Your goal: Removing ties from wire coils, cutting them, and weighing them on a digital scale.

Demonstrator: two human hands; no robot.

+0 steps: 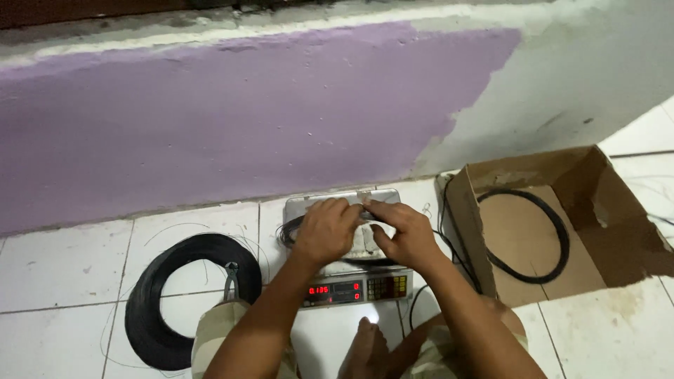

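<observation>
Hands over a grey metal-topped weighing scale (351,281) with a red digit display: left hand (324,230) and right hand (402,235) both pinch a small loop of thin black wire (289,230) resting on its shiny pan. Large glossy coil of black wire (165,309) lies on white floor tiles (63,281) at left, steel pincers (230,279) beside it. Brown cardboard box (597,210) at right holds another thin wire ring (526,235).

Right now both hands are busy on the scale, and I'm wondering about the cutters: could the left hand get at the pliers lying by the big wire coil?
Probably yes. The pliers lie on open tile beside the big wire coil, just left of the left hand, with nothing over them. That hand would first have to leave the small coil on the scale.
</observation>
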